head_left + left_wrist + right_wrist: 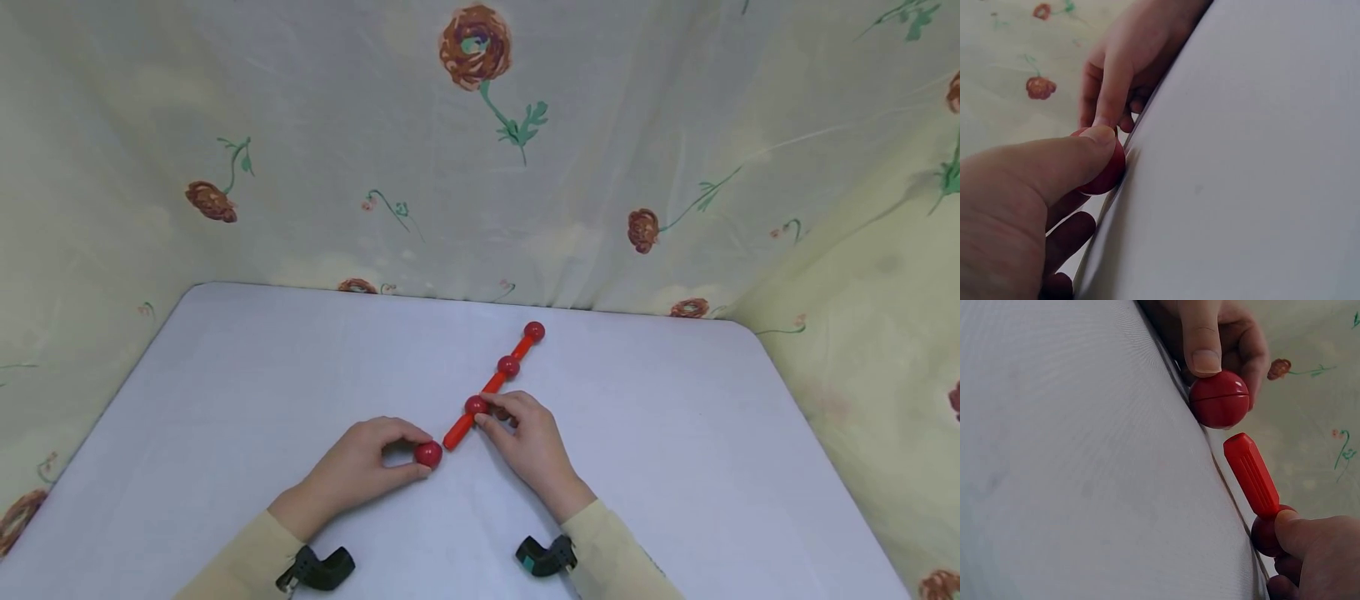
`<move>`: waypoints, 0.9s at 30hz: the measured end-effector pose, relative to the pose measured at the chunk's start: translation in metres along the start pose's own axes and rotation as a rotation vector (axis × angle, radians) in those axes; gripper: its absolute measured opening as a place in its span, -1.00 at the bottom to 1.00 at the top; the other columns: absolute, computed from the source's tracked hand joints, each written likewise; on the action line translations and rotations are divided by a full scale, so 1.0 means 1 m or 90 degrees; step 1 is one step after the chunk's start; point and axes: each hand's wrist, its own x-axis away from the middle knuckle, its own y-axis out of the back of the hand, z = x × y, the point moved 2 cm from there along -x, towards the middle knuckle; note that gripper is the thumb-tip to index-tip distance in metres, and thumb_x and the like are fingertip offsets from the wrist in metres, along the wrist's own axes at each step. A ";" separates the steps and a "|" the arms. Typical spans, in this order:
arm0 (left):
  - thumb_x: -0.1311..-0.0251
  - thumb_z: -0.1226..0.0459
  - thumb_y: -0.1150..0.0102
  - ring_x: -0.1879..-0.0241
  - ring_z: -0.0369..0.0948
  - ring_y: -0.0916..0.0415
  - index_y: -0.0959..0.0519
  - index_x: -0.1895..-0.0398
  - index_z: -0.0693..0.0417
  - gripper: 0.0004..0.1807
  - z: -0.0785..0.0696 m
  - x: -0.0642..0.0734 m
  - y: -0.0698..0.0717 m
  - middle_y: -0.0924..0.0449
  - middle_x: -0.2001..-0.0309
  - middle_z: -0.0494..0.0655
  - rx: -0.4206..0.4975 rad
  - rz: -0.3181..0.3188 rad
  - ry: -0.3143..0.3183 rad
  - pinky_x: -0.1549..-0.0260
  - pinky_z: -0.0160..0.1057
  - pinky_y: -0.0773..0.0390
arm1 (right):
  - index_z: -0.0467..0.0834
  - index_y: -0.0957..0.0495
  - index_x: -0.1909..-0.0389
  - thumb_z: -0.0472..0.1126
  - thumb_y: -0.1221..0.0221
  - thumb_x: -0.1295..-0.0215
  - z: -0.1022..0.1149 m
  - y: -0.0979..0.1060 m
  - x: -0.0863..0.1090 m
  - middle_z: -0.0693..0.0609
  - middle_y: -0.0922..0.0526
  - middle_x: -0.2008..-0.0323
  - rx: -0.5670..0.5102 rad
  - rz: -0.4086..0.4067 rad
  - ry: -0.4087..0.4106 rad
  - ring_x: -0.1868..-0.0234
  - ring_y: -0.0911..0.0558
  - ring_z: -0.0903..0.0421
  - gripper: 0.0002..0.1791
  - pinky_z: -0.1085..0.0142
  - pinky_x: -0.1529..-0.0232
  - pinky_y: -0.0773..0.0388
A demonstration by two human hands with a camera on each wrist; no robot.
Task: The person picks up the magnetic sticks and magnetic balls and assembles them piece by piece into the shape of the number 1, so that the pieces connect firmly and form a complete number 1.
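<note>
My left hand point(369, 458) pinches a loose red ball point(428, 454) between thumb and fingers, low over the white table. In the right wrist view that ball point(1219, 400) shows a seam around its middle. Just beside it, a small gap apart, is the free end of a ridged red rod point(1251, 475). This rod belongs to a straight chain of alternating red rods and balls, slanting away to the far right. My right hand point(527, 435) pinches the chain's nearest ball point(476, 406). Beyond it come a middle ball point(508, 366) and an end ball point(534, 332).
The white table point(675, 433) has rounded far corners. A pale curtain point(315, 125) printed with flowers hangs behind it and along the sides. Dark curved devices sit at the left wrist point(324, 570) and the right wrist point(545, 557).
</note>
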 end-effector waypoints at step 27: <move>0.04 0.03 -0.55 0.16 -0.45 -0.49 -0.65 0.11 -0.32 -0.62 -0.005 -0.002 -0.008 -0.55 0.18 -0.58 -0.012 -0.008 -0.015 0.10 -0.26 -0.57 | 0.05 -0.66 -0.09 -0.04 -0.36 -0.25 -0.001 -0.001 0.001 0.28 -0.60 0.17 -0.004 0.004 0.015 0.20 -0.55 0.30 -0.62 0.33 0.14 -0.58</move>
